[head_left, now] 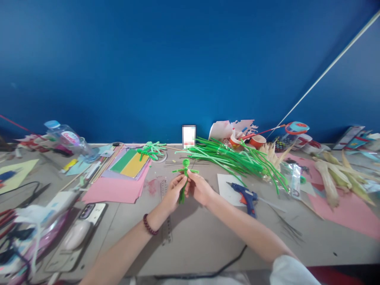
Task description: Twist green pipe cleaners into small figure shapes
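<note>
A small green pipe cleaner figure (186,163) with a round head, two outstretched arms and a long lower part stands upright between my hands. My left hand (175,192) has its fingers closed around the lower body. From the other side my right hand (200,187) pinches the figure just below its arms. Both hands are raised over the table, above a clear ruler (166,225). Behind them lies a large bundle of green pipe cleaners (234,160). Another bent green pipe cleaner piece (151,149) sits at the back left, by a roll of tape.
A blue glue gun (249,198) rests on white paper (225,186) to the right. Pink paper sheets (115,190) are stacked at left, near a phone (92,215) and a mouse (77,234). Dried corn husks (329,184) lie far right. A blue wall (190,71) bounds the table.
</note>
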A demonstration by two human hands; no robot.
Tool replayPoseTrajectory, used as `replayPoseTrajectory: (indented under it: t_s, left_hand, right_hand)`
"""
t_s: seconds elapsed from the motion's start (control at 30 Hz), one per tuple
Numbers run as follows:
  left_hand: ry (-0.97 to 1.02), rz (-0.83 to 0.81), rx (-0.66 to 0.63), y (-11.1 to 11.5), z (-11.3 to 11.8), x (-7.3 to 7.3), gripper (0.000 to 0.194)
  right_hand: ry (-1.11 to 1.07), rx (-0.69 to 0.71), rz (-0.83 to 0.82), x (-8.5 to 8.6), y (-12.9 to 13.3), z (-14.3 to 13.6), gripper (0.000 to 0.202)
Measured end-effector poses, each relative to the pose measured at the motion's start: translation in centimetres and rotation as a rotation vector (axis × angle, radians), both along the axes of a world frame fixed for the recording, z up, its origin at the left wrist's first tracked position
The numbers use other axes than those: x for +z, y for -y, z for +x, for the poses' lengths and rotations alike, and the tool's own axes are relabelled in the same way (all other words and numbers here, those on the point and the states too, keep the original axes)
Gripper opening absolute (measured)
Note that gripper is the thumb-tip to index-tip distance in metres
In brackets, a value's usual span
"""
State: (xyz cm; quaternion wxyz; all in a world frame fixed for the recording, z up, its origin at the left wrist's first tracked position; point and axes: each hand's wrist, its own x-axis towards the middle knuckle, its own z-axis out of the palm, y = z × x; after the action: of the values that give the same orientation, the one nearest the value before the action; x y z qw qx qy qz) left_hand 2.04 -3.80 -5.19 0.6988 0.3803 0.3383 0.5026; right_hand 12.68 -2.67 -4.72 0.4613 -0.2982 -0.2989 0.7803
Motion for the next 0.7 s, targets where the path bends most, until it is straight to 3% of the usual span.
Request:
replayPoseTrajectory:
  t_s: [0.2,0.43,0.53,0.7]
  left_hand:
    - [0.146,-0.044,-0.151,0.0,-0.4,0.4,0.030]
    - [0.309,-0.001,-0.409,0.5,-0.5,0.0,0.028]
    - [0.387,-0.036,-0.497,0.6,-0.7,-0.1,0.026]
    - [0.446,-0.049,-0.518,0.8,-0.9,0.1,0.022]
  right_hand:
    - [-0.066,0.276,0.116,0.3,-0.9,1.2,0.035]
    - [-0.059,0.416,0.092,0.8,-1.6,3.2,0.032]
    - [-0.069,0.409,0.119,0.5,-1.5,3.2,0.032]
    - [-0.064,0.305,0.171,0.0,-1.2,2.6,0.030]
